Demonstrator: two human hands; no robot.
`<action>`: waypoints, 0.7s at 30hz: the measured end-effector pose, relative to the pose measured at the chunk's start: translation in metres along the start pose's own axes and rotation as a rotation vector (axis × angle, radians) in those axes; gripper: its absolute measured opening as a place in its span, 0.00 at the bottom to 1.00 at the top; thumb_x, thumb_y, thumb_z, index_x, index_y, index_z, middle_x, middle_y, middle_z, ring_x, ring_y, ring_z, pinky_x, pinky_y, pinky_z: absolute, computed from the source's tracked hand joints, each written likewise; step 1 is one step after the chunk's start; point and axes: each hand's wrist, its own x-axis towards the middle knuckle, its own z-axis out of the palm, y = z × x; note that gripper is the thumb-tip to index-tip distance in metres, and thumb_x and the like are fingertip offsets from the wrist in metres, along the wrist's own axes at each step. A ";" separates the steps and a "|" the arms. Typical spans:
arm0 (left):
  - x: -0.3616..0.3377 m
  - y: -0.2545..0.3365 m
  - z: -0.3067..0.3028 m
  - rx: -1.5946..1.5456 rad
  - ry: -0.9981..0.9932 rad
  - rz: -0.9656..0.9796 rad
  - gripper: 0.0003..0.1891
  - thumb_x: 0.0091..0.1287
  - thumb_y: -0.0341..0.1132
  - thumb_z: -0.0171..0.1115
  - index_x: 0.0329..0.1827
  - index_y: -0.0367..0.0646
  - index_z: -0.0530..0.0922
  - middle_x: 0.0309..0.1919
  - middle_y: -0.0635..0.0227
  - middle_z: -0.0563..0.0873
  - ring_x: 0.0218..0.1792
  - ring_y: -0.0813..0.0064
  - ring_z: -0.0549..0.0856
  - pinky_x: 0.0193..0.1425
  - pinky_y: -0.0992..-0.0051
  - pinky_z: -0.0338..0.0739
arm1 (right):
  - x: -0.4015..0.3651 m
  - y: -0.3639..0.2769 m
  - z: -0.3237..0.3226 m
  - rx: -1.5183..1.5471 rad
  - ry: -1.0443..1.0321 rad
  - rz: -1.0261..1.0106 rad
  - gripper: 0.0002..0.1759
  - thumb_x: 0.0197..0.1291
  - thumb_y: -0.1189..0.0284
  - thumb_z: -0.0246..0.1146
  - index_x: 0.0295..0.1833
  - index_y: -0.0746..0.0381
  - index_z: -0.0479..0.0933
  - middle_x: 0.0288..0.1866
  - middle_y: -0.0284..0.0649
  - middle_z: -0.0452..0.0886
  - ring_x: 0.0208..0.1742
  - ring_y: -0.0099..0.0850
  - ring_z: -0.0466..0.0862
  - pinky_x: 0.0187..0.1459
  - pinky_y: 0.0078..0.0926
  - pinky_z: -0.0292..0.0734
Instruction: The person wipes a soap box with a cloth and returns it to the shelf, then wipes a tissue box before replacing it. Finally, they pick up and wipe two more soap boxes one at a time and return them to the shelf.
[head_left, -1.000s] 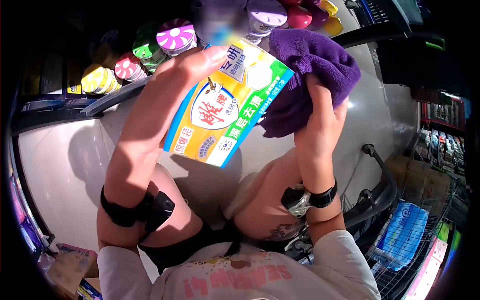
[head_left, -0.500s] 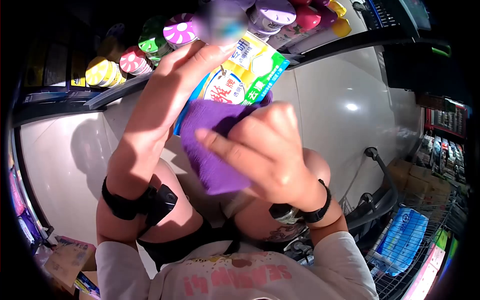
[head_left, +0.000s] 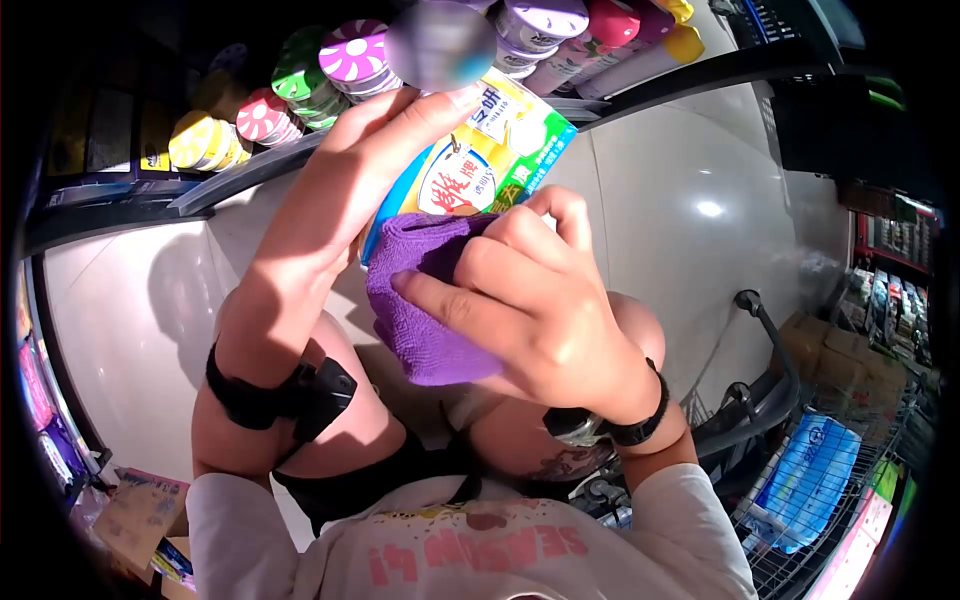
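Observation:
My left hand (head_left: 345,170) grips a yellow, blue and green printed packet (head_left: 470,160) by its upper left edge, the thumb lying on top. The packet is tilted, with its printed face towards me. Over its lower end lies a folded purple cloth (head_left: 425,320). My right hand (head_left: 530,300) is closed on the cloth, with the index finger stretched across it. The cloth covers the lower part of the packet, and I cannot see the fingers beneath either one.
A shelf edge (head_left: 240,182) runs across the top, with round striped containers (head_left: 355,55) stacked behind it. At the lower right, a wire basket (head_left: 760,560) holds a blue package (head_left: 812,475). A cardboard box (head_left: 140,515) stands at the lower left.
The cloth's upper edge has folded down a little, and more of the packet's round logo shows. My right hand's little finger side has shifted slightly; both hands keep their hold.

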 end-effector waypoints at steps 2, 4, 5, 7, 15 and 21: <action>0.001 -0.005 0.000 -0.009 0.041 0.016 0.22 0.62 0.47 0.59 0.47 0.34 0.75 0.36 0.65 0.82 0.34 0.79 0.82 0.41 0.79 0.76 | 0.003 0.002 -0.010 -0.025 0.019 0.075 0.25 0.32 0.63 0.67 0.43 0.57 0.80 0.26 0.32 0.66 0.30 0.31 0.68 0.41 0.31 0.59; -0.003 0.000 -0.004 0.055 0.043 -0.014 0.25 0.62 0.49 0.58 0.48 0.34 0.73 0.37 0.64 0.82 0.35 0.78 0.82 0.41 0.79 0.76 | 0.000 0.015 -0.022 -0.009 0.081 0.244 0.24 0.33 0.66 0.67 0.43 0.57 0.79 0.29 0.34 0.69 0.31 0.33 0.70 0.40 0.32 0.61; -0.004 0.000 -0.001 0.029 0.021 -0.002 0.25 0.62 0.51 0.57 0.48 0.33 0.73 0.37 0.63 0.82 0.35 0.78 0.82 0.40 0.79 0.77 | -0.003 0.026 -0.027 0.039 0.129 0.334 0.22 0.35 0.70 0.67 0.43 0.59 0.79 0.30 0.35 0.70 0.31 0.34 0.70 0.38 0.30 0.64; -0.009 -0.002 -0.006 -0.046 -0.075 -0.119 0.27 0.63 0.52 0.56 0.49 0.34 0.73 0.38 0.63 0.82 0.36 0.77 0.82 0.41 0.77 0.77 | -0.009 0.027 -0.030 0.647 0.369 0.732 0.13 0.44 0.80 0.66 0.39 0.66 0.80 0.32 0.33 0.75 0.37 0.25 0.76 0.41 0.22 0.71; -0.028 0.002 -0.003 -0.180 -0.147 -0.275 0.29 0.63 0.54 0.56 0.59 0.41 0.67 0.49 0.65 0.78 0.47 0.81 0.79 0.49 0.76 0.74 | -0.017 0.032 -0.022 0.957 0.161 0.676 0.18 0.56 0.71 0.63 0.50 0.68 0.74 0.51 0.37 0.74 0.49 0.23 0.73 0.48 0.22 0.70; -0.010 -0.007 -0.006 0.394 -0.267 0.123 0.38 0.48 0.31 0.72 0.60 0.34 0.60 0.50 0.64 0.74 0.51 0.76 0.74 0.58 0.75 0.67 | -0.009 0.041 -0.035 1.187 0.070 0.914 0.34 0.47 0.75 0.67 0.61 0.70 0.64 0.57 0.40 0.70 0.52 0.25 0.72 0.54 0.23 0.68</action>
